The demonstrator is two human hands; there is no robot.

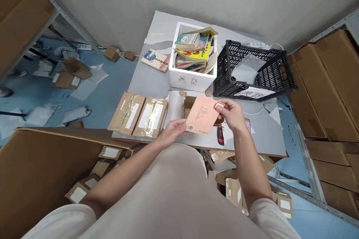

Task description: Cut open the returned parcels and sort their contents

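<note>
A thin pink book (202,115) is held up over the table, with its barcode at the lower left and lines of print facing me. My left hand (174,131) pinches its lower left corner. At the upper right corner, my right hand (230,112) grips it beside a red-edged label. Beneath the book lies an open cardboard box (189,102), mostly covered by it. A black and red box cutter (220,136) rests on the table just right of the book. Behind my right wrist, part of a phone (248,124) shows.
Two taped parcels (150,117) and a bubble-wrap roll (175,109) lie left of the box. Behind stand a white foam box (192,82) full of books, a loose book (155,60) and a black plastic crate (252,71). Parcels and shelving surround the table (263,134).
</note>
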